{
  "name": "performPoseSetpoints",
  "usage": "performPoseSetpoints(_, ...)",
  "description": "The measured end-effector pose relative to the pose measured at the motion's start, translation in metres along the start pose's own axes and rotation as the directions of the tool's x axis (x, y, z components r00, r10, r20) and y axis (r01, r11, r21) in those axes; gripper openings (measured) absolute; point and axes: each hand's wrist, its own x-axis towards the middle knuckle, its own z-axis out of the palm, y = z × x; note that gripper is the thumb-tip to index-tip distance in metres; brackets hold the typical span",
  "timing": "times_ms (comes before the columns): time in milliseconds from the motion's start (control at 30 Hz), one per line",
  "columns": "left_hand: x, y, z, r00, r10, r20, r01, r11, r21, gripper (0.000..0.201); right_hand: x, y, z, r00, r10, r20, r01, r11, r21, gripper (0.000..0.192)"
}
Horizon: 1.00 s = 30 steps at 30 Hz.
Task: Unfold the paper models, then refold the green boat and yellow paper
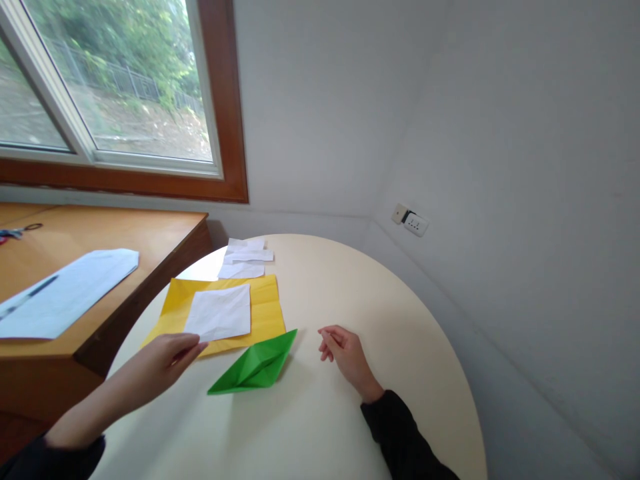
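A white square of paper (pixel 223 312) lies over a larger yellow sheet (pixel 267 303) on the round table. At the white square's near left corner, my left hand (pixel 175 353) is closed, with thumb and fingertips pinching the paper's edge. A folded green paper boat (pixel 255 363) rests on its side between my hands, touching neither. To its right, my right hand (pixel 345 353) hovers over or rests on the tabletop, fingers loosely bent and somewhat apart, holding nothing.
Several white paper pieces (pixel 245 259) lie at the far edge of the round cream table (pixel 350 280). A wooden desk (pixel 150 230) stands at left, bearing white sheets (pixel 90 287), a pen (pixel 43 287) and scissors (pixel 20 231). Walls flank the table; a socket (pixel 416 224) is at right.
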Motion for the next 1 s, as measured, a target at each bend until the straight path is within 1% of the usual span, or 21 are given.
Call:
performPoseSetpoints(67, -0.016, -0.015, 0.013, 0.999, -0.047, 0.009, 0.047, 0.996, -0.079, 0.045, 0.007, -0.010, 0.004, 0.998, -0.049, 0.044, 0.053, 0.994, -0.095, 0.034)
performPoseSetpoints(167, -0.035, -0.030, 0.035, 0.994, -0.109, -0.024, 0.106, 0.988, -0.114, 0.045, 0.019, -0.024, 0.013, 0.988, -0.065, 0.143, 0.095, 0.972, -0.214, 0.028)
performPoseSetpoints(300, -0.048, -0.036, 0.060, 0.981, -0.184, -0.062, 0.172, 0.971, -0.166, 0.044, 0.033, -0.032, 0.023, 0.965, -0.010, 0.261, 0.096, 0.943, -0.318, 0.025)
performPoseSetpoints(333, -0.049, -0.036, 0.065, 0.977, -0.194, -0.088, 0.176, 0.969, -0.175, 0.043, 0.035, -0.032, 0.026, 0.958, 0.004, 0.287, 0.095, 0.939, -0.331, 0.023)
performPoseSetpoints(400, -0.051, -0.035, 0.071, 0.965, -0.225, -0.133, 0.203, 0.966, -0.158, 0.041, 0.036, -0.029, 0.029, 0.947, 0.015, 0.321, 0.099, 0.937, -0.334, 0.018)
performPoseSetpoints(467, -0.051, -0.036, 0.075, 0.958, -0.242, -0.155, 0.222, 0.966, -0.134, 0.041, 0.034, -0.024, 0.032, 0.946, 0.007, 0.324, 0.103, 0.941, -0.322, 0.015)
performPoseSetpoints(567, -0.051, -0.038, 0.077, 0.957, -0.236, -0.167, 0.217, 0.968, -0.126, 0.040, 0.028, -0.017, 0.035, 0.951, 0.006, 0.309, 0.086, 0.956, -0.282, 0.015)
performPoseSetpoints(667, -0.052, -0.043, 0.080, 0.954, -0.227, -0.198, 0.204, 0.970, -0.130, 0.041, 0.023, -0.016, 0.031, 0.950, 0.019, 0.313, 0.058, 0.970, -0.236, 0.015)
performPoseSetpoints(767, -0.052, -0.049, 0.084, 0.949, -0.224, -0.221, 0.198, 0.971, -0.132, 0.044, 0.024, -0.025, 0.015, 0.956, 0.007, 0.294, 0.060, 0.974, -0.219, 0.015)
performPoseSetpoints(833, -0.052, -0.053, 0.086, 0.947, -0.229, -0.227, 0.204, 0.971, -0.126, 0.046, 0.032, -0.033, -0.006, 0.971, -0.016, 0.240, 0.075, 0.968, -0.239, 0.015)
performPoseSetpoints(867, -0.052, -0.056, 0.087, 0.949, -0.228, -0.219, 0.206, 0.971, -0.121, 0.046, 0.038, -0.036, -0.020, 0.981, -0.037, 0.191, 0.086, 0.964, -0.253, 0.014)
performPoseSetpoints(900, -0.052, -0.058, 0.088, 0.951, -0.227, -0.210, 0.206, 0.972, -0.116, 0.047, 0.045, -0.039, -0.035, 0.991, -0.058, 0.122, 0.090, 0.958, -0.274, 0.014)
performPoseSetpoints(933, -0.052, -0.060, 0.089, 0.954, -0.224, -0.201, 0.205, 0.972, -0.112, 0.047, 0.053, -0.041, -0.052, 0.996, -0.081, 0.027, 0.086, 0.951, -0.298, 0.014)
performPoseSetpoints(967, -0.052, -0.063, 0.090, 0.956, -0.220, -0.196, 0.202, 0.973, -0.109, 0.047, 0.061, -0.042, -0.070, 0.989, -0.101, -0.109, 0.061, 0.947, -0.317, 0.014)
performPoseSetpoints(1000, -0.052, -0.065, 0.092, 0.954, -0.219, -0.202, 0.201, 0.974, -0.107, 0.046, 0.070, -0.041, -0.087, 0.975, -0.109, -0.194, 0.042, 0.946, -0.323, 0.013)
